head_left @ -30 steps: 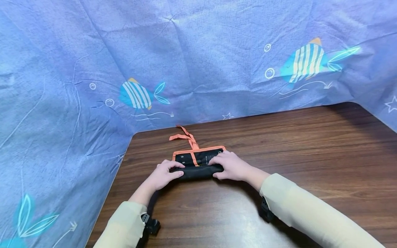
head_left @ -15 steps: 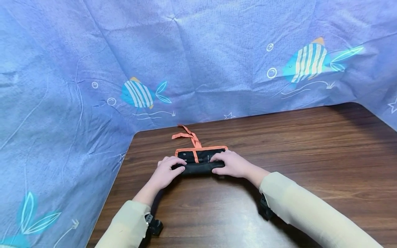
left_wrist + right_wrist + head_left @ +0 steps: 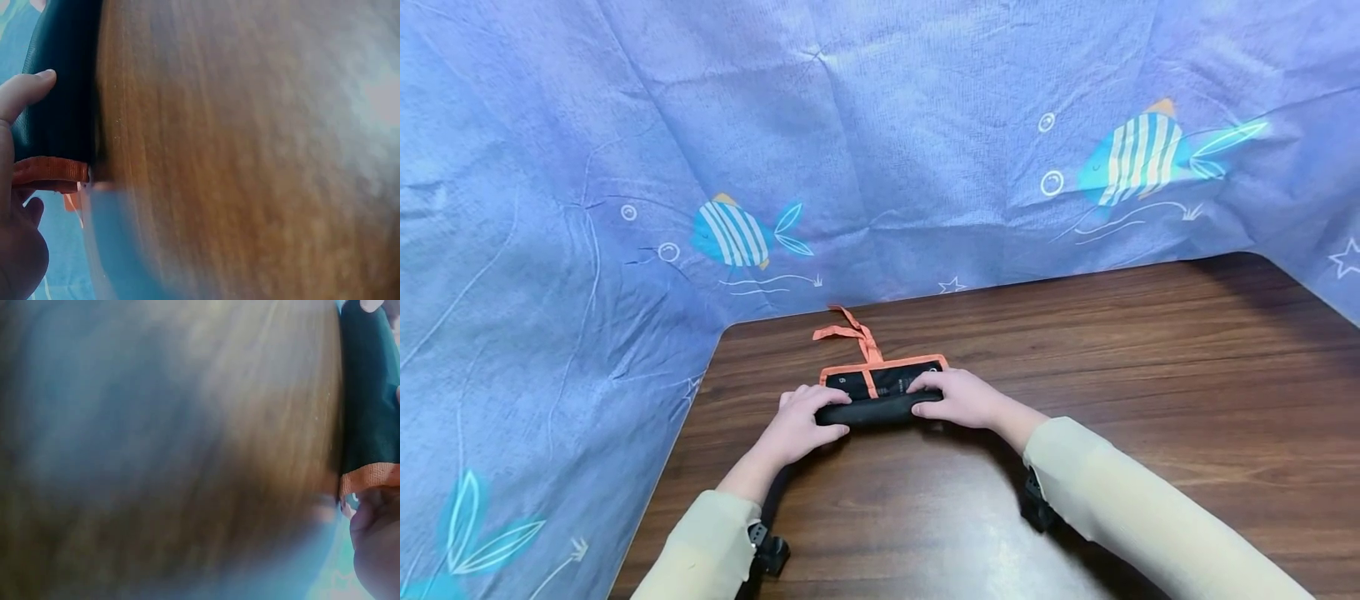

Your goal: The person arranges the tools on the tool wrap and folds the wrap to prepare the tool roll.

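Observation:
A black tool roll (image 3: pixel 880 410) with orange edging lies partly rolled up near the back left of the table. Its flat part (image 3: pixel 888 382), printed with small pale marks, stretches away behind the rolled bundle. My left hand (image 3: pixel 801 423) grips the bundle's left end, fingers over the top and thumb along the near side. At the other end, my right hand (image 3: pixel 961 398) holds it between thumb and fingers. Orange edging (image 3: pixel 53 170) rims the roll's end in the left wrist view. In the right wrist view the dark bundle (image 3: pixel 370 394) runs along the right edge.
Orange tie straps (image 3: pixel 867 340) trail from the flat part toward the table's back edge. The brown wood-grain table (image 3: pixel 1112 375) meets a blue fish-print cloth (image 3: pixel 880 150) at the back and left.
Both hands have turned the bundle slightly away from me, so a little less of the flat part shows. The left thumb has shifted lower on the near side.

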The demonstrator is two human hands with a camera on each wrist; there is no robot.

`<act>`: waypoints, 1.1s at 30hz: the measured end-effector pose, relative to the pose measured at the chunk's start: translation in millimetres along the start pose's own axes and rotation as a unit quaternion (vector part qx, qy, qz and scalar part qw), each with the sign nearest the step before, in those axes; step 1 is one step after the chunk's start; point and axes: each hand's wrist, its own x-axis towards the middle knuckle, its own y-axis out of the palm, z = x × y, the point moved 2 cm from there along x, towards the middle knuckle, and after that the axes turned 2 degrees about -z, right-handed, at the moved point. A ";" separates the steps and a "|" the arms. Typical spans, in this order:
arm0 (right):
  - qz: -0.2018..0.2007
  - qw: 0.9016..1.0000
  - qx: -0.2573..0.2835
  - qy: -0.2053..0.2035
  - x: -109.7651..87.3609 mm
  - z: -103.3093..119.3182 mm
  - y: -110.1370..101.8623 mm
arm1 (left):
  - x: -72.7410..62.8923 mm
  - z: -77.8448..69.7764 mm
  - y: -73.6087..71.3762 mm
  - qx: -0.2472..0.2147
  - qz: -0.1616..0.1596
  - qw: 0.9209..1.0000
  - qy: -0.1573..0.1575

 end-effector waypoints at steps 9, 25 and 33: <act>-0.033 0.997 -0.051 -0.041 -7.8 -1.2 -5.0 | 0.2 4.1 -2.0 -0.050 0.040 0.997 -0.043; -0.056 0.978 -0.158 -0.127 -16.6 -0.8 -9.5 | 4.3 10.4 -4.2 -0.113 0.050 0.990 -0.072; -0.042 0.981 -0.160 -0.105 -15.4 -2.3 -10.6 | 3.7 12.0 0.4 -0.127 -0.005 0.991 -0.047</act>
